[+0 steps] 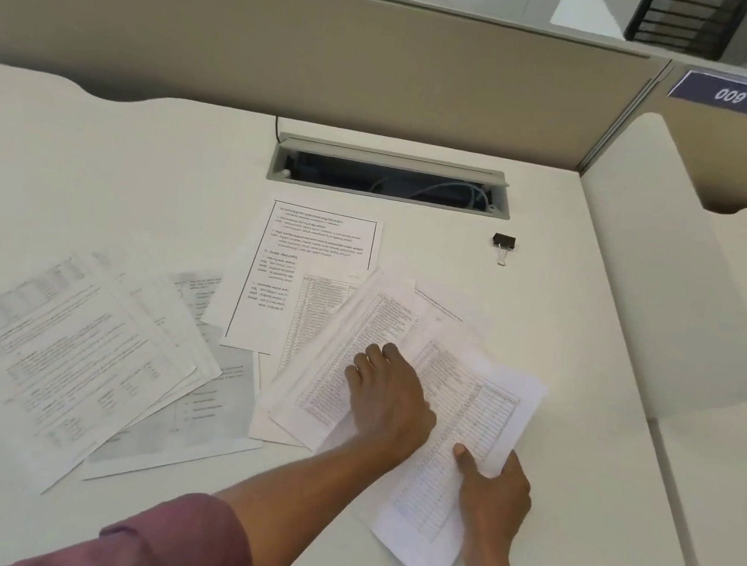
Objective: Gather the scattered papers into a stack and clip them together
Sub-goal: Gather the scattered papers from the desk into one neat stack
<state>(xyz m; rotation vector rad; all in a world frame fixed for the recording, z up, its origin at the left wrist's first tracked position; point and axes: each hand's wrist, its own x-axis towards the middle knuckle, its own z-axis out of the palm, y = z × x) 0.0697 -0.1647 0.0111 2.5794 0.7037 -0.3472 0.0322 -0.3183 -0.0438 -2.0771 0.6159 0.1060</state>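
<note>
Several printed papers lie scattered over the white desk (135, 179). My right hand (492, 494) grips a table-printed sheet (457, 421) by its near right edge, thumb on top. My left hand (386, 398) rests flat, fingers spread, on another table sheet (341, 355) just to its left. A bordered text page (310, 268) lies behind them. A fanned pile of pages (79, 355) is spread at the left. The black binder clip (503, 244) sits alone on the desk, behind and to the right of the papers.
An open cable tray (389, 178) with a blue cable is set into the desk behind the papers. A beige partition (299, 53) closes off the back. A white side divider (663, 277) stands at the right. The near desk edge runs below my right hand.
</note>
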